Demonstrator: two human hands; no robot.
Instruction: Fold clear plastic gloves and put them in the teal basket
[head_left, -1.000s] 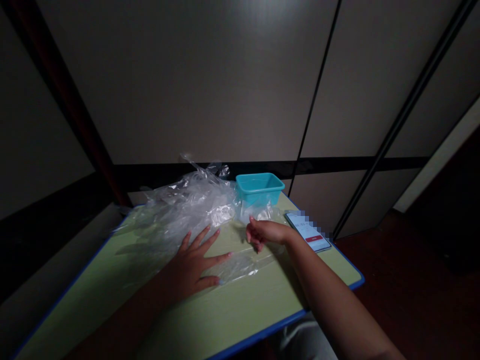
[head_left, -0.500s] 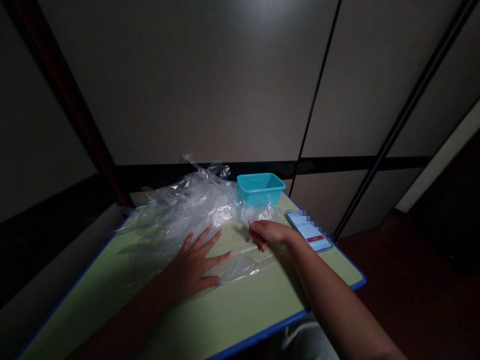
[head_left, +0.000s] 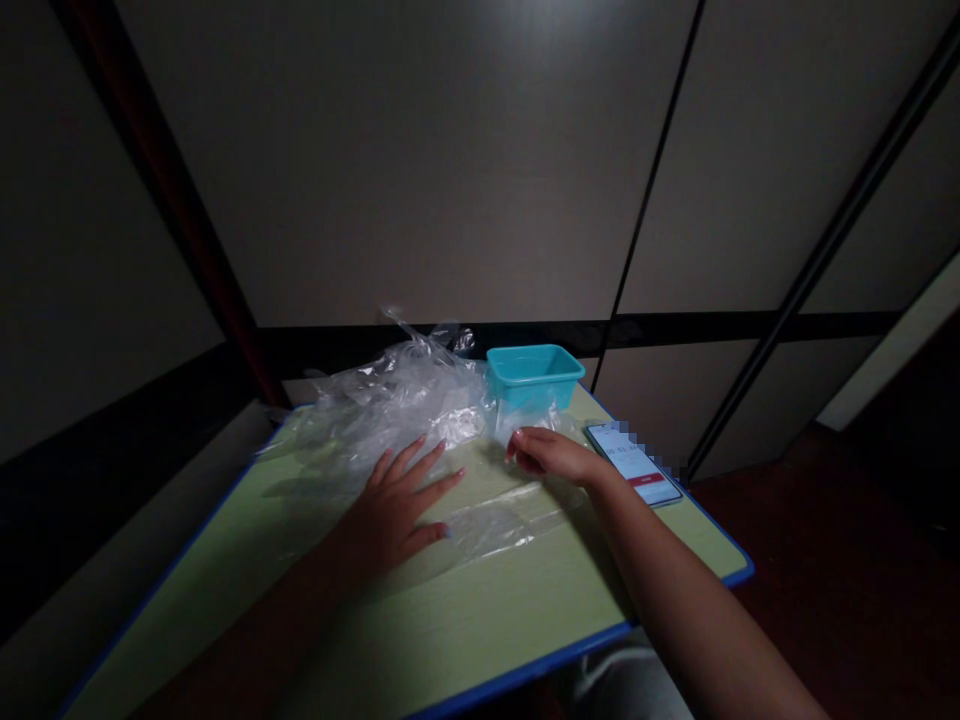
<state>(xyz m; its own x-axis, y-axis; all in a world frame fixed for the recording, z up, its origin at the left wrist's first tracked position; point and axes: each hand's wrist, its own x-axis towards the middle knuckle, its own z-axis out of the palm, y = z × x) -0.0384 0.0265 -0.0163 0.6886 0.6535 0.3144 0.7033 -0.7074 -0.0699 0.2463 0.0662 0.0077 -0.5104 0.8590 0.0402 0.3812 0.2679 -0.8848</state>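
My left hand (head_left: pixel 397 505) lies with its fingers spread over a flat clear plastic bag (head_left: pixel 487 528) on the green table. To the right, my right hand (head_left: pixel 551 455) is bent at the wrist above the bag, its fingers curled; whether they pinch any plastic is too small to tell. A heap of crumpled clear plastic (head_left: pixel 405 400) lies beyond my left hand. Just past my right hand, a small piece of clear plastic (head_left: pixel 529 415) rests in front of a turquoise basket (head_left: pixel 536 380).
A phone (head_left: pixel 634 463) with a lit screen lies near the right edge of the green table (head_left: pixel 480 640), which has a blue rim. Behind the table stand large cabinet panels (head_left: pixel 450 180) with dark strips.
The whole view has shifted, with the table slightly further right in it. My right hand has risen a little from the flat bag and its fingers have curled in. My left hand stays spread.
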